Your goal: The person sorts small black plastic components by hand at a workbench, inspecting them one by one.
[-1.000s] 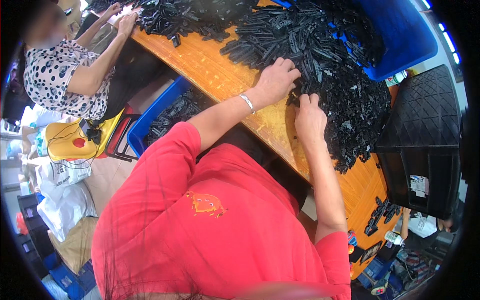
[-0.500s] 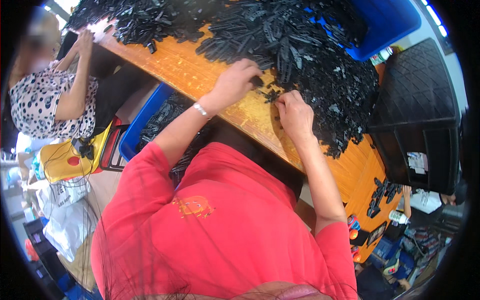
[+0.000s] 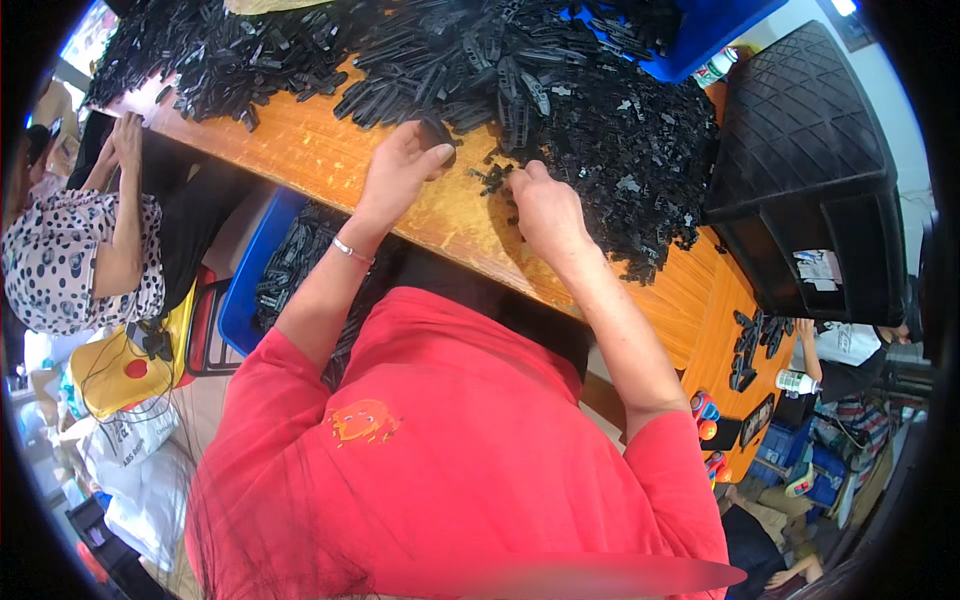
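Observation:
My left hand (image 3: 396,175) is closed round a dark, long black plastic part (image 3: 438,138) above the wooden table (image 3: 300,135), thumb pressed along it. My right hand (image 3: 548,212) has its fingertips pinched together beside a few small black plastic pieces (image 3: 492,178) lying near the table's front edge. Whatever sits between those right fingers is too small or hidden to make out. Behind that hand spreads a heap of small black pieces (image 3: 640,165), and beyond my left hand lies a pile of long black parts (image 3: 420,70).
A blue bin (image 3: 700,45) stands at the far right, near a large black crate (image 3: 800,160). Below the table's edge is another blue bin (image 3: 240,300) holding black parts. On the left sits a person in a spotted top (image 3: 85,255). Another person (image 3: 845,345) is at the right.
The view has shifted a little to the right. My left hand has drawn away from my right, and the long black part in it now shows more plainly. My right hand stays by the small pieces.

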`<state>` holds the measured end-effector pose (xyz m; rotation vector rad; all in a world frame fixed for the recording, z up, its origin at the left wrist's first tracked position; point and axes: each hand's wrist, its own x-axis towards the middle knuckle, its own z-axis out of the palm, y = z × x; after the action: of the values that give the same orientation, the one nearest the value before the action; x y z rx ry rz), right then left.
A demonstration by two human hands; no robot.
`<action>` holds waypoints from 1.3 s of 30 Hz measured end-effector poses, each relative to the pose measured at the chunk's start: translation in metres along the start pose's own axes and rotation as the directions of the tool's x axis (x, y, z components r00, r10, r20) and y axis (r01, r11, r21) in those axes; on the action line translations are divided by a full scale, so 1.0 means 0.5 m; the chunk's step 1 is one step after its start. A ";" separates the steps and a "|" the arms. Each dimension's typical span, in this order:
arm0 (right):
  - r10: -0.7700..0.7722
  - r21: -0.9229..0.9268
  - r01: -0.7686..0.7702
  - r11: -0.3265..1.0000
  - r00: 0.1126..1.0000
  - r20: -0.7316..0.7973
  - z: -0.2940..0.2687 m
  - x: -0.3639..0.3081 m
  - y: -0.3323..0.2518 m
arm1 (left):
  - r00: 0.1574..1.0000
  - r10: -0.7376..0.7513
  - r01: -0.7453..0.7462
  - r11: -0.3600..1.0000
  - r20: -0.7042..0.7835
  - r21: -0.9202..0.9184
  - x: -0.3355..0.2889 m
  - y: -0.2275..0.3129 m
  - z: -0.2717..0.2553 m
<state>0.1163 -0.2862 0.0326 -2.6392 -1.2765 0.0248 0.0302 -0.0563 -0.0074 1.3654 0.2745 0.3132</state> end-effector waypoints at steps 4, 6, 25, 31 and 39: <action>-0.078 -0.067 0.081 0.994 0.996 0.040 -0.004 0.007 0.000 | 0.999 -0.035 0.037 0.997 0.037 -0.071 -0.008 -0.006 -0.001; -0.104 -0.018 0.103 0.995 0.994 -0.044 0.005 0.006 0.001 | 0.994 -0.093 0.100 0.987 0.061 -0.123 -0.021 0.003 0.006; 0.170 0.654 0.152 0.741 0.900 -0.401 0.007 0.036 -0.073 | 0.958 -0.121 0.202 0.929 0.258 -0.311 -0.036 -0.004 0.016; 0.138 0.663 0.241 0.709 0.875 -0.465 0.006 0.025 -0.081 | 0.962 -0.123 0.205 0.915 0.242 -0.347 -0.049 0.011 0.000; 0.272 0.732 0.101 0.674 0.887 -0.373 0.033 -0.026 -0.019 | 0.907 -0.023 -0.362 0.464 0.420 0.808 -0.154 0.164 -0.240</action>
<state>0.0991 -0.2877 0.0172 -1.8284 -0.7384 -0.0533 -0.0906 0.0385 0.0518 2.4842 -0.0766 0.0367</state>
